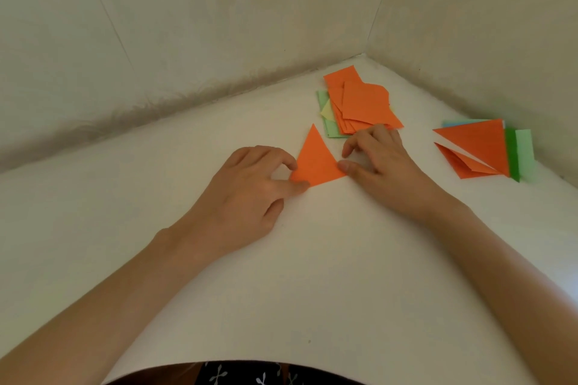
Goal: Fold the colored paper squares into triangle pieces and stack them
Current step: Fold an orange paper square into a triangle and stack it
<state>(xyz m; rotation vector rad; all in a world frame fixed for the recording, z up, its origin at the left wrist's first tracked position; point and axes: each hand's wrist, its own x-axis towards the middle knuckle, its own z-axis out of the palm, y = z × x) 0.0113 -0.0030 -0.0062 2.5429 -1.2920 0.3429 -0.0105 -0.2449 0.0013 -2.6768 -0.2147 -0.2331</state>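
Reckoned from the orange triangle (pixel 316 162), which is touched at eight o'clock by the left hand (pixel 247 191) and at three o'clock by the right hand (pixel 378 162), the desk (pixel 125 228) is shut in by a back wall (pixel 156 40) from nine to twelve o'clock and by a side wall (pixel 469 25) from one to three. The one o'clock path is blocked by a loose pile of paper squares (pixel 362 103); a stack of folded triangles (pixel 475 147) is laid at three o'clock, near the side wall. Bare desk is left between them, at ten o'clock, and throughout six o'clock.
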